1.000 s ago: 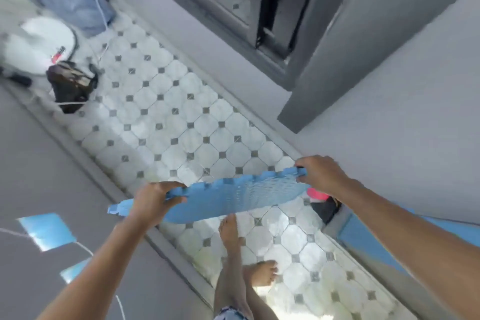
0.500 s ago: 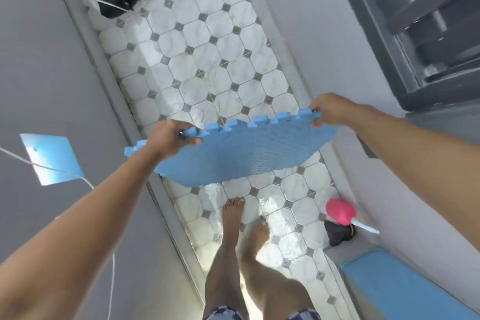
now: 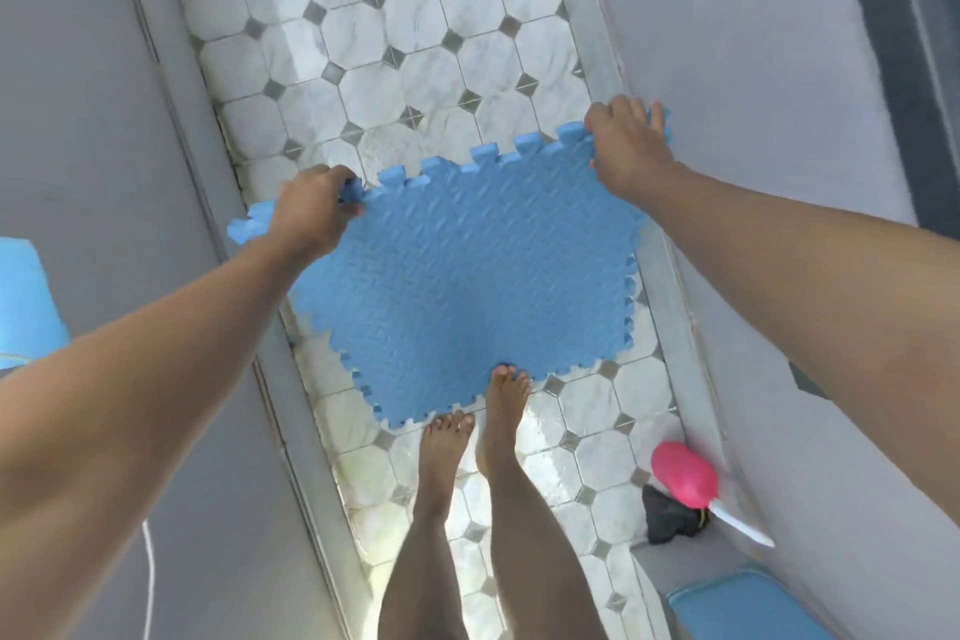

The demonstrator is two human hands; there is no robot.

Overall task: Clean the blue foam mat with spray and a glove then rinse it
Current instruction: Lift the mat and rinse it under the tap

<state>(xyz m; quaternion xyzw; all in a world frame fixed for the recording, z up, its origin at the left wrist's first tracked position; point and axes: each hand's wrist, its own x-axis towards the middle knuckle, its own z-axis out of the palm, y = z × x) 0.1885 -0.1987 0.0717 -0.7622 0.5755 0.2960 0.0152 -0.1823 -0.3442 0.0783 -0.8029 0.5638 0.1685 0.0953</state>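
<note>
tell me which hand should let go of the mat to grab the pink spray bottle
Right, probably. Both the left hand and right hand grip the blue foam mat, but the pink spray bottle lies on the floor at the person's right.

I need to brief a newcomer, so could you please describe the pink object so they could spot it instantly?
Follow the tiled floor to its near right corner, against the wall. There the pink bulb-shaped object with a white handle rests over a black item. It is the only pink thing there.

The mat hangs before the feet, spray bottle on the floor right.
</note>
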